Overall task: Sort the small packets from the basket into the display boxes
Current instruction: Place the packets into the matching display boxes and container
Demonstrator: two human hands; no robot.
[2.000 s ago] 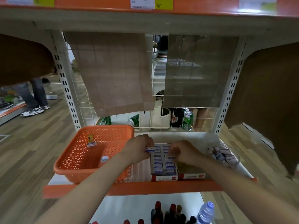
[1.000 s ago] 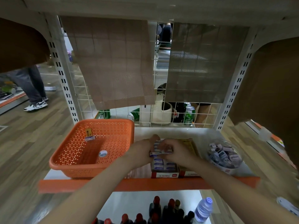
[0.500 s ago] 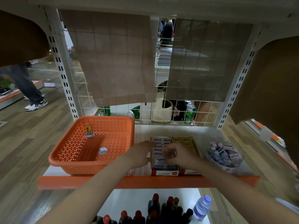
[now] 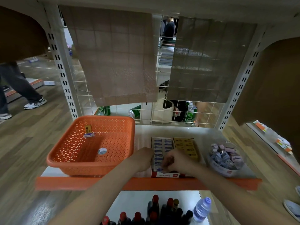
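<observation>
An orange perforated basket (image 4: pixel 68 161) stands on the shelf at the left. Inside it lie a yellow packet (image 4: pixel 87 128), a blue-white packet (image 4: pixel 89 135) and a round white item (image 4: pixel 102 151). To its right stands a display box of blue-white packets (image 4: pixel 162 143), with a box of yellow packets (image 4: pixel 186 146) beside it. My left hand (image 4: pixel 142 158) rests against the left side of the blue-white box. My right hand (image 4: pixel 175 161) presses down on the packets at the box's front, fingers curled; whether it holds one is hidden.
A clear round tub (image 4: pixel 225 159) of mixed small packets sits at the right of the shelf. Dark bottles (image 4: pixel 155 208) and a water bottle (image 4: pixel 202 208) stand on the shelf below. A wire grid with cloth panels (image 4: pixel 113 62) backs the shelf. A person's legs (image 4: pixel 21 88) pass at left.
Both hands have slid from the middle of the blue-white box towards its front end. The camera has tilted slightly downward.
</observation>
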